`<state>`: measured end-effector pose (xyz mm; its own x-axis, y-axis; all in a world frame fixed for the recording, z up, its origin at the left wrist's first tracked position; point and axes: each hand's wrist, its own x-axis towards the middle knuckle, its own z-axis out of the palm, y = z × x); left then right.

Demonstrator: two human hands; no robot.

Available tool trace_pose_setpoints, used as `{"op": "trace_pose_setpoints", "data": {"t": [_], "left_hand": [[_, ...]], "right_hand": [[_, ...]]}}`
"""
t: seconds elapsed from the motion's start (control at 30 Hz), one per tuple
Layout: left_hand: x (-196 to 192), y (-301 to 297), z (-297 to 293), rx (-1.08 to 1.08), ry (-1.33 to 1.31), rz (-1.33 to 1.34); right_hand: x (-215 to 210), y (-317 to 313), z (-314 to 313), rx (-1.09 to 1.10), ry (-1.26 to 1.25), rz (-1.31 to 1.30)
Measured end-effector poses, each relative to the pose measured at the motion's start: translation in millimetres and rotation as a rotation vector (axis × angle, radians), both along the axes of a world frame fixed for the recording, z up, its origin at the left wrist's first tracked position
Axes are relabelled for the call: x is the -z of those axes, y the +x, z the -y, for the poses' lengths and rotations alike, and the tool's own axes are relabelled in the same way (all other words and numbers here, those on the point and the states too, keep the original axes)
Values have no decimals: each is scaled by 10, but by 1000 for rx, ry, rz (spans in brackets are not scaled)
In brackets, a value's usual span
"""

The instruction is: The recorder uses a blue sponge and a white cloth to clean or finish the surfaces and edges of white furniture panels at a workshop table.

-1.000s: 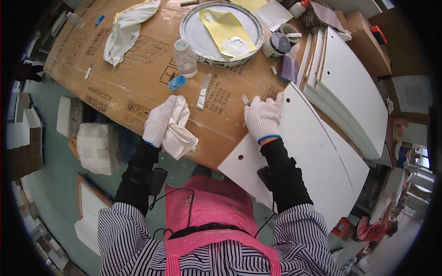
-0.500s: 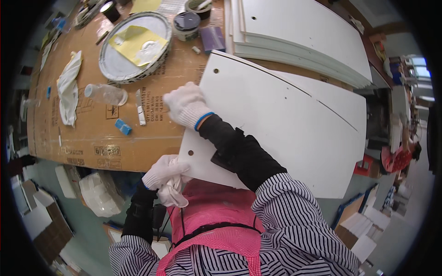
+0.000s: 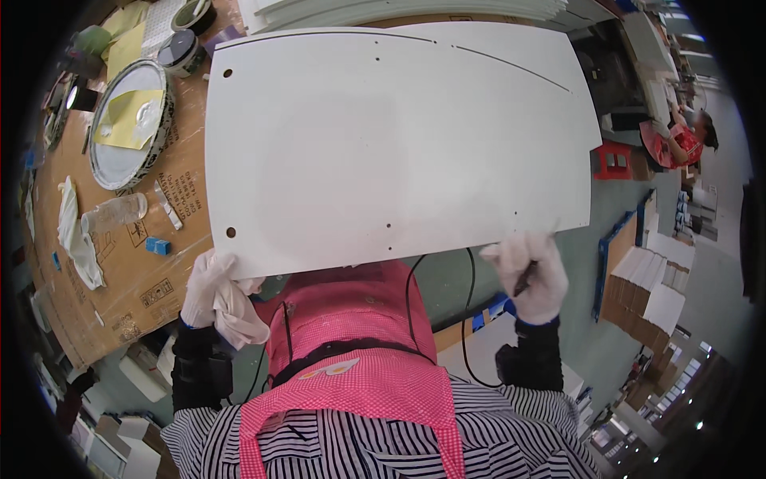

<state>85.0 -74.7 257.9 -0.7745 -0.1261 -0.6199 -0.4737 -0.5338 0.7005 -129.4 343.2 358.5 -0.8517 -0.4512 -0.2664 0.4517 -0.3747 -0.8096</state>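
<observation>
A large white panel (image 3: 335,152) with a curved far edge, two dark holes at its left end and several small holes lies in front of me, its left part over the cardboard-covered table. My left hand (image 3: 206,287), in a white knitted glove, is closed at its near left corner. A crumpled white cloth (image 3: 241,315) hangs from the same hand. My right hand (image 3: 538,279), gloved too, is closed at the near edge towards the right, fingertips at the panel. A short dark, thin thing, pen-like, shows between its fingers; its kind is unclear.
On the cardboard-covered table (image 3: 144,271) are a round lid (image 3: 108,164) with yellow sandpaper-like sheet, a clear bottle (image 3: 116,213), blue block (image 3: 158,246), white cloth (image 3: 78,239) and tub (image 3: 180,52). More white panels (image 3: 399,12) are stacked behind. A red stool (image 3: 613,160) and a person in red (image 3: 686,144) are right.
The panel has turned to lie nearly straight across in front of me. My right hand has moved from its left end to the near right edge. My left hand stays at the near left corner.
</observation>
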Motion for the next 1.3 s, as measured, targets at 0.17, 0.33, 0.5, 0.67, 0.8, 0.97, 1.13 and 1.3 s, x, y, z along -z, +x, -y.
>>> {"op": "trace_pose_setpoints", "data": {"t": [0.17,0.33,0.5,0.67,0.8,0.97,1.13,1.3], "left_hand": [[-215,-359,-40,137,-23,85],[170,-213,-327,464,-107,151],[178,-261,-811,660,-79,307],[286,-68,-950,646,-206,375],[127,-146,-896,477,-37,337],[138,-224,-894,497,-26,334],[393,34,-904,400,-144,226],[289,129,-1034,445,-118,376]], "right_hand": [[-1219,267,-1153,-45,538,-180],[-1612,225,-974,64,1219,-93],[111,-240,-612,96,1519,-893],[1133,-370,616,-259,1187,-975],[1144,-541,462,-496,1164,-1114],[1613,-1810,-2042,329,1890,-689],[1429,-2329,-3089,652,2018,-264],[1321,-2750,-3069,545,1799,-248]]}}
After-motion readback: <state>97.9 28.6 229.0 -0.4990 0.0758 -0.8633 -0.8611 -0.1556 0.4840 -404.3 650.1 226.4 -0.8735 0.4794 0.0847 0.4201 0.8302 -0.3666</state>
